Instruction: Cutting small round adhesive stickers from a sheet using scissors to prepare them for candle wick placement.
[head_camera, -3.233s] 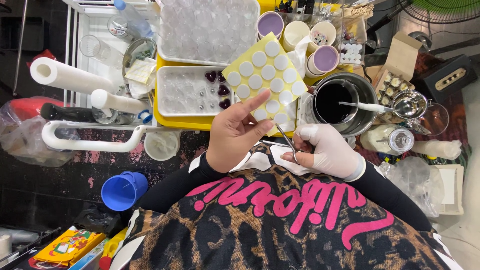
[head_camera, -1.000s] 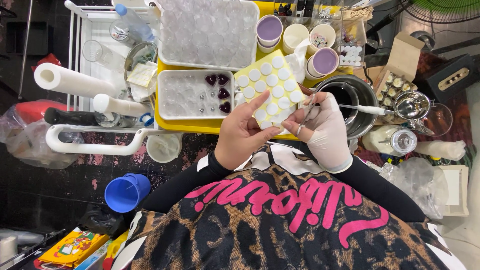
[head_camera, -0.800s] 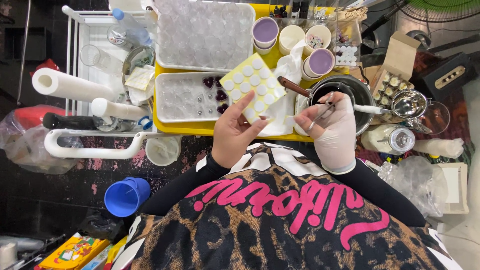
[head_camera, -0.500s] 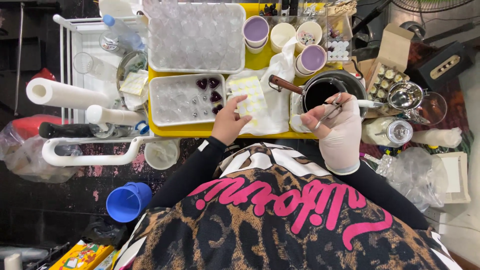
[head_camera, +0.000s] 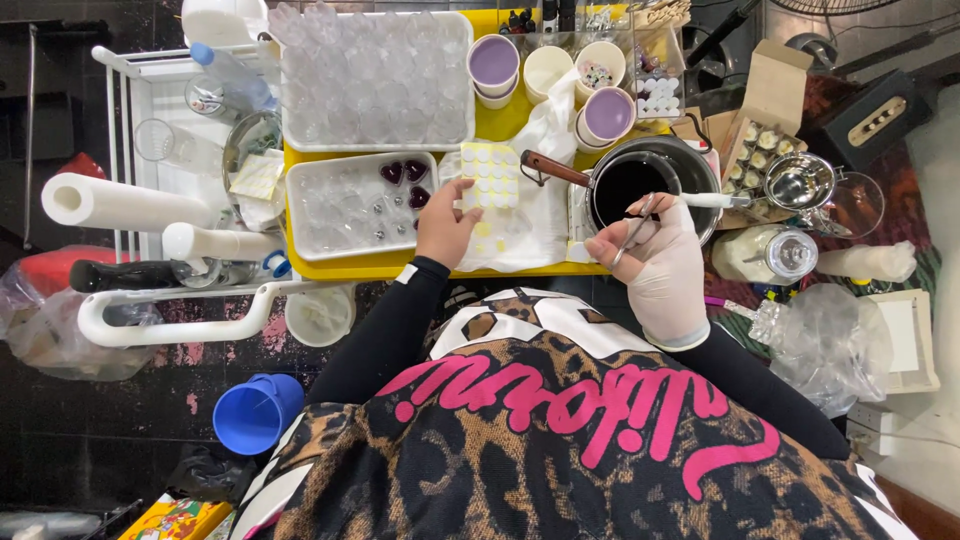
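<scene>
My left hand (head_camera: 447, 222) is bare and rests its fingers on the lower edge of a yellow sheet of round white stickers (head_camera: 489, 175), which lies flat on a white cloth (head_camera: 545, 215). My right hand (head_camera: 655, 260) wears a white glove and pinches thin metal tweezers (head_camera: 633, 228) that point up toward a pot of dark liquid (head_camera: 640, 185). A clear tray (head_camera: 352, 202) with several dark heart-shaped pieces sits just left of my left hand.
A yellow tray (head_camera: 385, 265) holds a large clear mould (head_camera: 375, 80), purple and cream cups (head_camera: 495, 62) and the pot. A paper roll (head_camera: 115, 203), a white rack (head_camera: 170, 320), a blue cup (head_camera: 255, 412), a metal strainer (head_camera: 798, 182) and a bottle (head_camera: 765, 253) surround it.
The sticker sheet was held up between both hands; my left hand has lowered it flat onto the white cloth. My right hand has moved right with the tweezers, near the pot.
</scene>
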